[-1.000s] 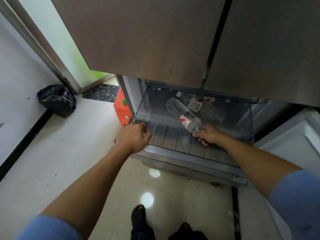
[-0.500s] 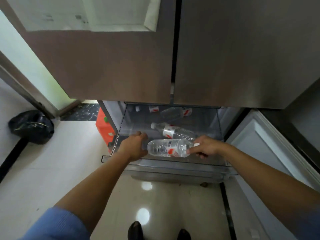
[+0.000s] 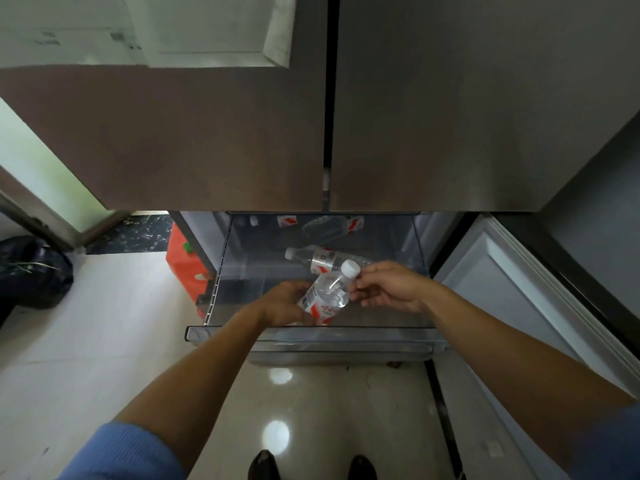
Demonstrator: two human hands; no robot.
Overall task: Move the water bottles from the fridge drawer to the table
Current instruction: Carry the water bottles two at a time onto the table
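Observation:
The fridge drawer (image 3: 311, 332) stands pulled out below two closed brown fridge doors. Above its front, a clear water bottle (image 3: 327, 296) with a red-and-white label and white cap is held tilted, cap up to the right. My left hand (image 3: 285, 303) wraps its lower body. My right hand (image 3: 388, 289) has its fingers at the bottle's neck, just below the cap. A second water bottle (image 3: 320, 259) lies on its side inside the drawer behind the hands. A third bottle (image 3: 325, 226) lies at the drawer's back, partly hidden under the doors.
A lower fridge door (image 3: 512, 289) hangs open on the right. An orange-red box (image 3: 180, 261) stands left of the drawer, and a black rubbish bag (image 3: 33, 271) sits on the tiled floor at far left. My shoes (image 3: 311, 465) show below.
The bottle has swung from lying sideways to tilted with its cap up. My left hand has left the drawer edge and taken the bottle's body; my right hand now sits at its neck.

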